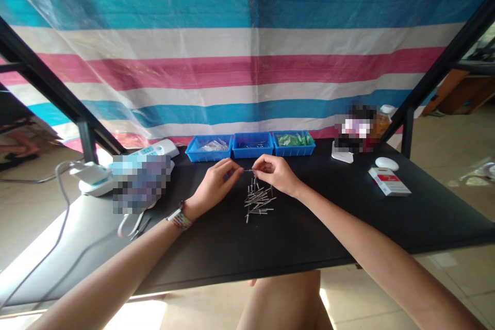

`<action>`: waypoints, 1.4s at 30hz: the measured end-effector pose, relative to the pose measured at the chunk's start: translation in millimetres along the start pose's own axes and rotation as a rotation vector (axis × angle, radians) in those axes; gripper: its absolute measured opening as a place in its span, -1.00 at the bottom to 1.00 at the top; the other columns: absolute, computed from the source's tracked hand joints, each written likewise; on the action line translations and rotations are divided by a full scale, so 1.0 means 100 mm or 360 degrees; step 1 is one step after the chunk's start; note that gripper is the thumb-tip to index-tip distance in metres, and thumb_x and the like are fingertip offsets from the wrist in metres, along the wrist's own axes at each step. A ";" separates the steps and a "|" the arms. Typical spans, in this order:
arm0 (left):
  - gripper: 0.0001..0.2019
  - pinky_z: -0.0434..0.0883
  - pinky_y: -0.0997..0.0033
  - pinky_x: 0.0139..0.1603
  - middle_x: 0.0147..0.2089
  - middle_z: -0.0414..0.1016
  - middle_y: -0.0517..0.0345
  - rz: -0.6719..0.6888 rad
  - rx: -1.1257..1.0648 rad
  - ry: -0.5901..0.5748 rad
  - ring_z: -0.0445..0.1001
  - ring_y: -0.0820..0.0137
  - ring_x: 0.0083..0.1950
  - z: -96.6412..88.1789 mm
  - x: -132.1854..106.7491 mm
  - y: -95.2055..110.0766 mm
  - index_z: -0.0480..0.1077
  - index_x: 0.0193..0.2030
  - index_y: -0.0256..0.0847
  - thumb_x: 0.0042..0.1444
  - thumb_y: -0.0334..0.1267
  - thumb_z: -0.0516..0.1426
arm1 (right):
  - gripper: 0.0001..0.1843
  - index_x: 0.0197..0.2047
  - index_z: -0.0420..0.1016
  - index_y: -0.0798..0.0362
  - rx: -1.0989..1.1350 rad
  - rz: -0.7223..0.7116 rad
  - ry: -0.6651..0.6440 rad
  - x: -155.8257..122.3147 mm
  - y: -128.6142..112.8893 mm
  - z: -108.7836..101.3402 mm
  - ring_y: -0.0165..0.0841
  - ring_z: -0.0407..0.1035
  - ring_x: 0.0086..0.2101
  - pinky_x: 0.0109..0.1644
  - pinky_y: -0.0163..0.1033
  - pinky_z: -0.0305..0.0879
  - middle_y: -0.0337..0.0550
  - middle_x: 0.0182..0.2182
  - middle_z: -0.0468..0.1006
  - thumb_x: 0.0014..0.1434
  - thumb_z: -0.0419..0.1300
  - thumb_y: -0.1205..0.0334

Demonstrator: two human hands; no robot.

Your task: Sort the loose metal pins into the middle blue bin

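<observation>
Between my two hands, a thin metal pop rivet (248, 170) is held level above the black table. My left hand (220, 180) pinches its left end, and my right hand (274, 172) pinches the other end with thumb and forefinger. Just below the hands lies a loose pile of silver pop rivets (258, 200), pointing in many directions. Behind them stand three blue bins in a row. The left bin (209, 156) holds clear plastic pieces, the middle bin (252, 152) a few rivets, and the right bin (294, 151) green packets.
A white power strip (162, 148) with cables stands on the left of the black table (309, 237). To the right are a red and white box (389, 182), a white computer mouse (386, 164) and a bottle (384, 119). A striped sheet (247, 72) hangs behind, between black frame bars.
</observation>
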State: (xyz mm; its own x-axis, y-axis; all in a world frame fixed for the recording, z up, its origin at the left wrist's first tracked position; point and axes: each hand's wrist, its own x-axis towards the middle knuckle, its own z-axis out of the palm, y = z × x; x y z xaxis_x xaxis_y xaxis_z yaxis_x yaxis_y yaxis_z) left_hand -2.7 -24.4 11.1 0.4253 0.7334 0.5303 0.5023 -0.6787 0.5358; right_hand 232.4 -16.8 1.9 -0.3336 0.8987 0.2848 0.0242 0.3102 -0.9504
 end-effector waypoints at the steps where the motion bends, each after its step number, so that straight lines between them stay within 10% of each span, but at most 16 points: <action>1: -0.73 0.38 0.37 -0.18 -0.27 0.48 0.15 -0.0003 -0.0014 -0.0010 0.45 0.38 -0.25 0.00 0.00 0.00 0.44 -0.25 -0.18 0.48 -0.11 0.12 | -0.79 -0.25 0.56 0.04 -0.0020 -0.0005 0.0001 0.00 0.00 0.00 -0.33 0.52 -0.33 -0.13 -0.18 0.48 -0.20 -0.35 0.61 0.12 0.42 0.13; 13: -0.83 0.42 0.38 -0.17 -0.19 0.50 0.12 0.0015 0.0027 -0.0011 0.48 0.36 -0.20 -0.04 -0.01 0.04 0.47 -0.08 -0.15 0.46 -0.13 0.13 | -0.61 -0.29 0.54 0.04 -0.0001 0.0012 0.0035 0.02 0.03 0.01 -0.30 0.53 -0.40 -0.25 -0.20 0.48 -0.17 -0.39 0.60 0.18 0.41 -0.13; 35: -0.71 0.39 0.32 -0.08 -0.23 0.54 0.10 -0.0020 -0.0047 -0.0106 0.49 0.31 -0.18 -0.04 0.00 0.05 0.47 -0.20 -0.19 0.49 -0.08 0.08 | -0.83 -0.37 0.46 0.05 0.0245 0.0098 0.0104 -0.03 -0.10 0.03 -0.42 0.44 -0.62 -0.54 -0.36 0.39 -0.34 -0.58 0.50 -0.01 0.39 0.27; 42: -0.87 0.46 0.37 -0.08 -0.14 0.55 0.10 -0.0036 -0.0101 -0.0370 0.53 0.33 -0.16 -0.04 -0.02 0.06 0.52 -0.05 -0.17 0.36 -0.29 0.14 | -0.63 -0.19 0.62 0.10 0.0332 0.0075 0.0615 0.23 -0.06 -0.07 -0.41 0.45 -0.57 -0.51 -0.25 0.54 -0.26 -0.47 0.57 0.01 0.45 0.04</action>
State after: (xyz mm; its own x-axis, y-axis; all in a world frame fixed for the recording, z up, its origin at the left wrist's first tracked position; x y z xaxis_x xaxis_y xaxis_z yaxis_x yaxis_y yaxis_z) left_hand -3.4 -29.6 15.9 0.5801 0.7326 0.3561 0.4685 -0.6576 0.5899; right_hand 230.8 4.4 15.2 0.0410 0.9726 0.2288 -0.1730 0.2325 -0.9571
